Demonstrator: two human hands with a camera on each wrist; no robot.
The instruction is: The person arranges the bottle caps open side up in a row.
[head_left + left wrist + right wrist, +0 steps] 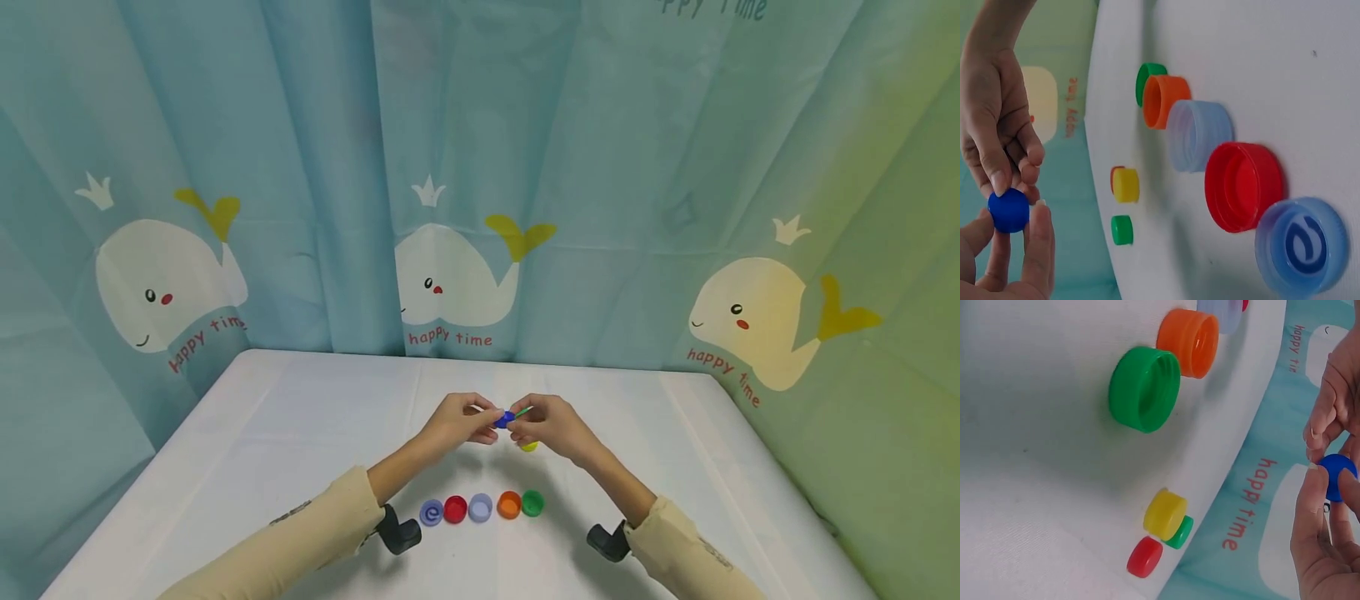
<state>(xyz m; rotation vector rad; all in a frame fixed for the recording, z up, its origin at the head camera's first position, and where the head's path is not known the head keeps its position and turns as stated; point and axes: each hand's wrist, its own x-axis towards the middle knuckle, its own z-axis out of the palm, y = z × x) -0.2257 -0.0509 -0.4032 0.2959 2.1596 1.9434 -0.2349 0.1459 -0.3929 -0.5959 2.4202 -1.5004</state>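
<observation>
Above the far half of the table, a round blue bottle cap [504,419] is between both hands. Thumb and fingers of the left hand [462,418] pinch it from one side. From the other side the right hand [551,427] grips it with bent thumb and fingers. The left wrist view shows the smooth face of the blue cap [1009,211], with the right thumb at its edge. Beneath the hands stand a yellow cap [1165,514], a small green cap [1179,532] and a red cap [1145,557], mostly hidden in the head view.
Nearer the person, a row of open-side-up caps runs across the white table [300,442]: light blue with a swirl [431,512], red [455,509], pale blue [480,507], orange [509,504] and green [532,502]. A whale-print curtain [315,167] hangs behind.
</observation>
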